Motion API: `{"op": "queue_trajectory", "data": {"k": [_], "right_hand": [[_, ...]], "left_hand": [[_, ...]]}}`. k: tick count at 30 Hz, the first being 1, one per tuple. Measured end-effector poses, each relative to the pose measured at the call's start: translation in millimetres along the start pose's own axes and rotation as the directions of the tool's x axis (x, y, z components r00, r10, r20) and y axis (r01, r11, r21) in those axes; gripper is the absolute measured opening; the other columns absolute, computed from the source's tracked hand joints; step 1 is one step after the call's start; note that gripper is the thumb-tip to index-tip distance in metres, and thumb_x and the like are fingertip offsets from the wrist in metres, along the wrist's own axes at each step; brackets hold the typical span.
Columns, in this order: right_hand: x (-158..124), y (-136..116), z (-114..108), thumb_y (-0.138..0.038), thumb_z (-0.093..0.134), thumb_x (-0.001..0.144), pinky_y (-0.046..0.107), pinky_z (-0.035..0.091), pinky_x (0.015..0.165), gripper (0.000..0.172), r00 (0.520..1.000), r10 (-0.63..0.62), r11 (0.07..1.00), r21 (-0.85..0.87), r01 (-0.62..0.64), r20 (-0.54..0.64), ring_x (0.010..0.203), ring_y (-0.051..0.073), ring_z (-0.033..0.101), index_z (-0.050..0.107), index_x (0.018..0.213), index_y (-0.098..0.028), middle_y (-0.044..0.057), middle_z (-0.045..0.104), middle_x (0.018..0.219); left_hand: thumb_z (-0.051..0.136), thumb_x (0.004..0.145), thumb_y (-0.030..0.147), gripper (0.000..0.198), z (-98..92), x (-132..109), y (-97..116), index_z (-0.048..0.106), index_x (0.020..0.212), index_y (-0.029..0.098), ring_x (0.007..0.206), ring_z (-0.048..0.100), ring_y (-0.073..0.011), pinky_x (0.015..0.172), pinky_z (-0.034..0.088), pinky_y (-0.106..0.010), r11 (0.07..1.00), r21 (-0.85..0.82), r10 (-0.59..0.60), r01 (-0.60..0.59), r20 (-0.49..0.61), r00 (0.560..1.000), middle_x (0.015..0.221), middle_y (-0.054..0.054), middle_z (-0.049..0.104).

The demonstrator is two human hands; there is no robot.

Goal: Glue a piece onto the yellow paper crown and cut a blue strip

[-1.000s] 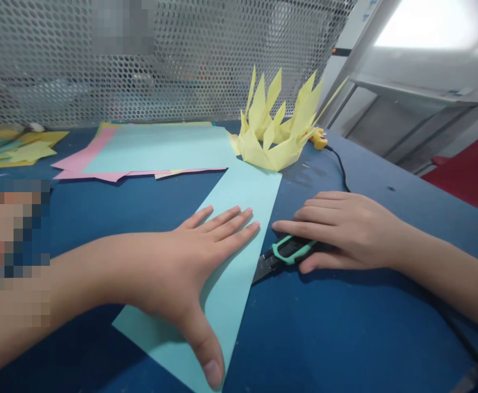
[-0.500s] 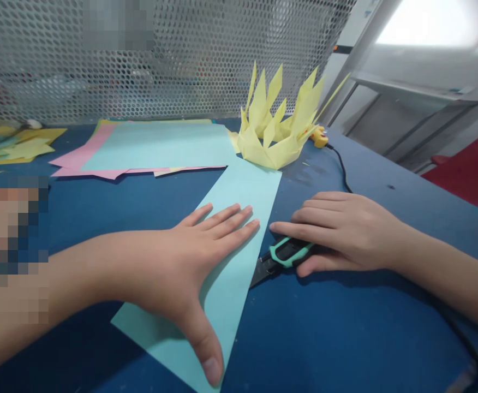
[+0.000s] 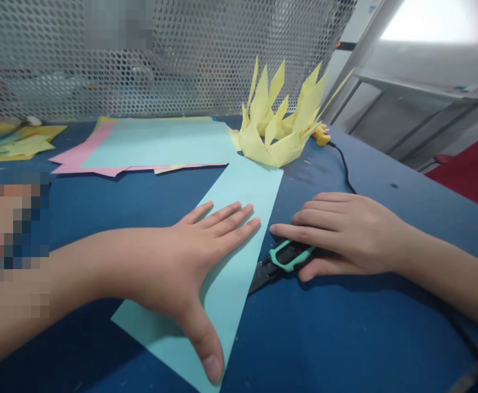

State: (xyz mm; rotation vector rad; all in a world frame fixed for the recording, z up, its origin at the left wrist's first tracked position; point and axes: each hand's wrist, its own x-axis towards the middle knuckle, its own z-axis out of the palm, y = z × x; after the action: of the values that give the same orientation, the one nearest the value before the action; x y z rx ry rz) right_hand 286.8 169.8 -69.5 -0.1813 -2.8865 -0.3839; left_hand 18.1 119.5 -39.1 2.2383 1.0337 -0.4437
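Observation:
A long light-blue paper strip (image 3: 245, 188) slants across the blue table. My left hand (image 3: 193, 245) lies flat on it, fingers spread and thumb stretched toward the near end of its right edge. Beside the strip's right edge, my right hand (image 3: 341, 234) is closed on a utility knife (image 3: 290, 255) with a black and green handle, index finger stretched out. The dark blade points left and its tip is at the paper's edge; whether it presses into the paper I cannot tell. Part of the handle is hidden under the right hand.
A folded yellow paper crown (image 3: 269, 147) stands at the strip's far end. Stacked blue and pink sheets (image 3: 161, 143) lie behind the left hand, yellow scraps (image 3: 34, 144) at far left. A yellow tool (image 3: 321, 134) with a black cord (image 3: 347, 169) sits behind the crown. Perforated metal mesh (image 3: 181, 65) borders the back.

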Motion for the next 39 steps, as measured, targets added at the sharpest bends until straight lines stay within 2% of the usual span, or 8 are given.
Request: {"op": "queue_trajectory", "data": {"k": [7,18,34,39], "right_hand": [[-1,-1,0,-0.054,0.031,0.097,0.031,0.038,0.066,0.051,1.000,-0.006,1.000,0.017,0.006,-0.011,0.071,0.018,0.054,0.053,0.121,-0.014,0.006,0.061,0.080],[2,-6,-1,-0.055,0.031,0.097,0.032,0.038,0.066,0.053,0.999,-0.035,0.999,0.016,0.035,-0.008,0.071,0.018,0.054,0.052,0.120,-0.013,0.006,0.062,0.079],[5,-8,-1,-0.055,0.031,0.097,0.032,0.040,0.067,0.052,0.999,-0.049,0.998,0.025,0.050,-0.008,0.074,0.019,0.056,0.050,0.122,-0.013,0.006,0.062,0.082],[8,-12,0,-0.056,0.033,0.096,0.032,0.040,0.069,0.050,1.000,-0.007,0.999,0.038,0.008,-0.025,0.076,0.018,0.056,0.051,0.119,-0.015,0.006,0.062,0.085]], "left_hand": [[0.063,0.052,0.082,0.131,-1.0,0,0,-0.022,0.142,0.041,0.139,-0.027,-0.0374,0.110,-0.011,-0.063,1.000,-0.002,-0.015,0.015,0.015,1.000,0.148,0.018,-0.033],[0.062,0.052,0.083,0.130,-0.3,0,0,-0.024,0.141,0.042,0.141,-0.025,-0.0332,0.112,-0.013,-0.059,1.000,0.016,-0.023,0.023,0.020,1.000,0.147,0.021,-0.034],[0.065,0.054,0.080,0.131,-1.2,0,0,-0.020,0.143,0.037,0.140,-0.022,-0.0390,0.110,-0.010,-0.064,1.000,0.011,0.019,-0.019,0.010,1.000,0.151,0.011,-0.030],[0.068,0.048,0.080,0.135,-3.7,-1,-1,-0.016,0.145,0.039,0.140,-0.020,-0.0410,0.109,-0.010,-0.065,1.000,0.013,0.024,-0.024,0.024,0.999,0.151,0.011,-0.030]]}}
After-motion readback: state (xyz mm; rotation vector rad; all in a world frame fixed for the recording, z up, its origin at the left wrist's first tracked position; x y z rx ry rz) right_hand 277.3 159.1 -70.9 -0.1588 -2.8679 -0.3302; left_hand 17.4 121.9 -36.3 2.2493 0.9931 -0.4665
